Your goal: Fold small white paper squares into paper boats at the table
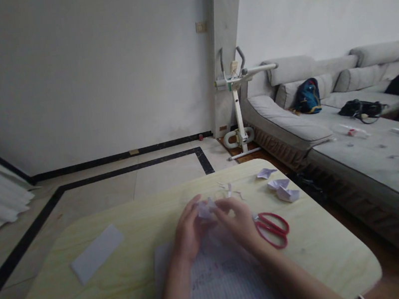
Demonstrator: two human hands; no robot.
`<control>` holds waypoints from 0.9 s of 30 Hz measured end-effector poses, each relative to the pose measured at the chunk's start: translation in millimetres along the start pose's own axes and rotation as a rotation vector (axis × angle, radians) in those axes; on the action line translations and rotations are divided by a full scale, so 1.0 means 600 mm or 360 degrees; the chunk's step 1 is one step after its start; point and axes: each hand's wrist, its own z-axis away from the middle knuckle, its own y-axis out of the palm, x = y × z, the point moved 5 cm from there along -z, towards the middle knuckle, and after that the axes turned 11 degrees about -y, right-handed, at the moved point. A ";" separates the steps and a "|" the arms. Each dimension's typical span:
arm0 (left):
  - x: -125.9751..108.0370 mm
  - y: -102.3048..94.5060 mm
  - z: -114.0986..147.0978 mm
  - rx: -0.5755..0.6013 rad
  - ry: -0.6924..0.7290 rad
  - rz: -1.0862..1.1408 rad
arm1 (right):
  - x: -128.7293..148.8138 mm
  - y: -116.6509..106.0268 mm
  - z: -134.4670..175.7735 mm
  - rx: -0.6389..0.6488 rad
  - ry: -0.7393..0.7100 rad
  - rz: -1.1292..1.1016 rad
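Observation:
Between my two hands, above the far edge of a lined, written-on sheet [224,282], is a small piece of folded white paper [205,211]. My left hand [191,226] grips it from the left, fingers curled around it. From the right, the thumb and fingers of my right hand [234,214] pinch its other side. Red-handled scissors [274,228] lie just right of my right wrist, their blades mostly hidden behind it. Several folded paper pieces [284,190] rest near the table's far right corner. Thin paper scraps [229,190] are scattered just beyond my hands.
A white rectangular strip of paper [97,254] lies on the left of the pale wooden table [131,291]. Past the table's right edge stands a grey sofa [367,158] with a blue backpack [308,97] and a black bag [361,108]. White exercise equipment [237,108] stands by the wall.

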 end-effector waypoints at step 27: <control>-0.001 0.004 0.006 -0.0129 0.0097 -0.0343 | 0.005 0.000 0.000 0.0075 0.0080 0.0107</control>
